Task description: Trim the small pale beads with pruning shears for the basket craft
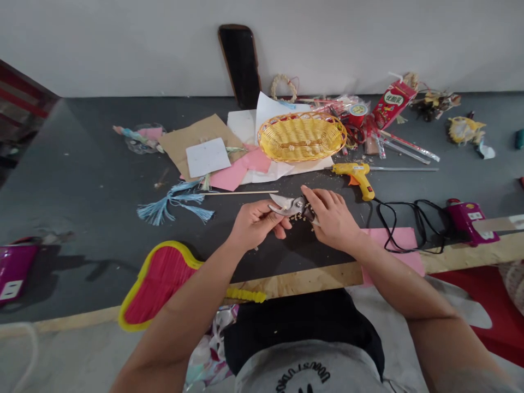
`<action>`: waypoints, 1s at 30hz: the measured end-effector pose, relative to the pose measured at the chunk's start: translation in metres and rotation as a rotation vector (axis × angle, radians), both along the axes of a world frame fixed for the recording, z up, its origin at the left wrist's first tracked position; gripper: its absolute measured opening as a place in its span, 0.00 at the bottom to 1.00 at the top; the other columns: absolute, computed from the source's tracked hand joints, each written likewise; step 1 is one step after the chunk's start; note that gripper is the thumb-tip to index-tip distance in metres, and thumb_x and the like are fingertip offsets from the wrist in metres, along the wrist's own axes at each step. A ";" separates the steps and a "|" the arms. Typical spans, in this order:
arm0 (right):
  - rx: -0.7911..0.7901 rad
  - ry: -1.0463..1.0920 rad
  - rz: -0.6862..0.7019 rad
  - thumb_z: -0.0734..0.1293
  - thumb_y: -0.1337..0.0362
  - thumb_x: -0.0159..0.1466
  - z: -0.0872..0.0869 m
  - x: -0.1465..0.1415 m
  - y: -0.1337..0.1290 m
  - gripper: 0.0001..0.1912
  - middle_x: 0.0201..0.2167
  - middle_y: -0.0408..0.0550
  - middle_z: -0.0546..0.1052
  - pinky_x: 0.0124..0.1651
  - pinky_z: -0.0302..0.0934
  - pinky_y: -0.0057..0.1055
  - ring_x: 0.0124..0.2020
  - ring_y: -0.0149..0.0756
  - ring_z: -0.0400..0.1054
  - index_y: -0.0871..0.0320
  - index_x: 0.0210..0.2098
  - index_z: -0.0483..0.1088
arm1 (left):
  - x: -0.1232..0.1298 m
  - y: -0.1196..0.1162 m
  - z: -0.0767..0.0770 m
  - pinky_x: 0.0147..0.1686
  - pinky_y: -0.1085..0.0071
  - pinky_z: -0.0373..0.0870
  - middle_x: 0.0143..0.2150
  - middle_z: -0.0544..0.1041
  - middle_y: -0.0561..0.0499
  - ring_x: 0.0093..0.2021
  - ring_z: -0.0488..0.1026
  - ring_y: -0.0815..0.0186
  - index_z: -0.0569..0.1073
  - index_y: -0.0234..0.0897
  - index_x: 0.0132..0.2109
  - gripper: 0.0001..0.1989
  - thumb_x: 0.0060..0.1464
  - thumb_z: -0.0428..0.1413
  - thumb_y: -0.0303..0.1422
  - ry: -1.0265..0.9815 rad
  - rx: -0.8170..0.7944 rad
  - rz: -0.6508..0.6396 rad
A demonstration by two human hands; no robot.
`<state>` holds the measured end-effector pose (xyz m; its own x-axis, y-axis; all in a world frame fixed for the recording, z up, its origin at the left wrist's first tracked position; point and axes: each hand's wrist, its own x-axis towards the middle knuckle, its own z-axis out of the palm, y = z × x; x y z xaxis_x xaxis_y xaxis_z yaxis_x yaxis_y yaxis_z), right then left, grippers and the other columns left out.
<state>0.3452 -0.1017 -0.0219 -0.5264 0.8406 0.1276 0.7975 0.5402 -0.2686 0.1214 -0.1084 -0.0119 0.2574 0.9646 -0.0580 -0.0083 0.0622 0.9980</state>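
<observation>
My right hand (333, 218) is wrapped around the dark handles of a pair of pruning shears (289, 204). Their metal blades point left and stand apart. At the blades, my left hand (257, 222) is closed in a pinch; a tiny pale bit shows there, too small to name. Small pale scraps (302, 217) lie on the dark table below the shears. Just beyond my left hand lies a thin wooden stick (241, 192), beside a blue tassel (174, 202). A red heart-shaped piece with a yellow rim (164, 278) sits near my left forearm, which partly covers it.
A yellow woven basket (302, 143) stands on papers at the back. To its right lie a yellow glue gun (355, 176) with a black cord and a red drink carton (393, 103). A phone (240, 65) leans against the wall. Pink paper (395, 240) is under my right forearm.
</observation>
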 end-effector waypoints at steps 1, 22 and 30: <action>-0.001 0.014 0.006 0.61 0.68 0.62 -0.001 0.000 0.001 0.38 0.59 0.61 0.69 0.58 0.59 0.48 0.57 0.51 0.63 0.60 0.72 0.52 | 0.000 0.000 0.000 0.20 0.73 0.74 0.25 0.81 0.47 0.17 0.75 0.68 0.77 0.34 0.30 0.22 0.52 0.65 0.52 -0.017 -0.013 -0.003; 0.014 -0.008 -0.027 0.60 0.68 0.64 0.003 0.005 0.004 0.35 0.64 0.61 0.69 0.55 0.60 0.47 0.59 0.52 0.64 0.61 0.70 0.55 | 0.005 0.003 -0.003 0.22 0.73 0.74 0.29 0.83 0.47 0.19 0.75 0.69 0.75 0.34 0.33 0.20 0.49 0.68 0.47 -0.044 -0.014 0.173; 0.006 -0.048 -0.028 0.62 0.67 0.63 0.005 0.003 0.002 0.38 0.64 0.60 0.68 0.55 0.58 0.48 0.58 0.53 0.63 0.60 0.72 0.51 | 0.006 0.002 -0.004 0.23 0.75 0.74 0.28 0.83 0.48 0.20 0.76 0.70 0.76 0.35 0.33 0.16 0.50 0.68 0.44 -0.018 -0.009 0.168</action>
<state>0.3484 -0.0995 -0.0165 -0.5082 0.8545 0.1073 0.8244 0.5187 -0.2263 0.1271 -0.1061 -0.0163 0.0937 0.9935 -0.0642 -0.0369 0.0679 0.9970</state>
